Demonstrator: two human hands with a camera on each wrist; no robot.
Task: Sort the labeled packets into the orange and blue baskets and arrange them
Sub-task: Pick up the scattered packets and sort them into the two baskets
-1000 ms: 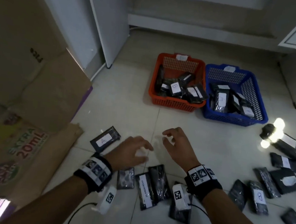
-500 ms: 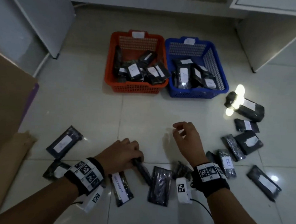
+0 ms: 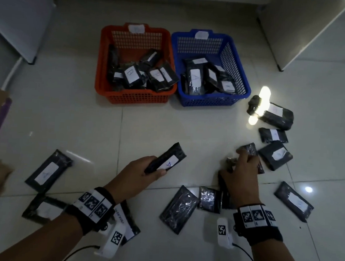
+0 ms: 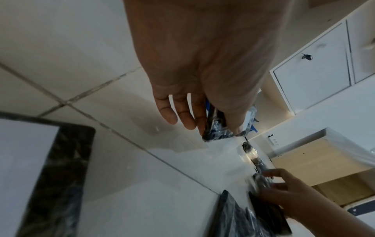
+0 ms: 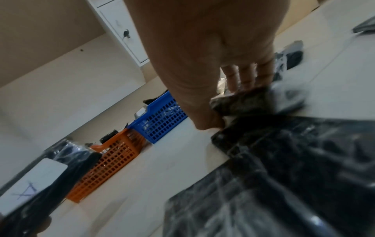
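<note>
The left hand [image 3: 142, 174] has its fingers [image 4: 183, 110] and thumb clamped on the near end of the packet marked A [image 3: 167, 158], held above the floor on the near side of the blue basket [image 3: 209, 72]. It looks light, soft and slick, so an end pinch suits it. The right hand [image 3: 239, 174] pinches a crinkled packet [image 5: 255, 101] on the floor, nearer still.

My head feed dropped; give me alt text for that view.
Left hand holds up a black packet labeled A; right hand grips another black packet on the floor. Beyond, orange basket and blue basket hold packets.
</note>
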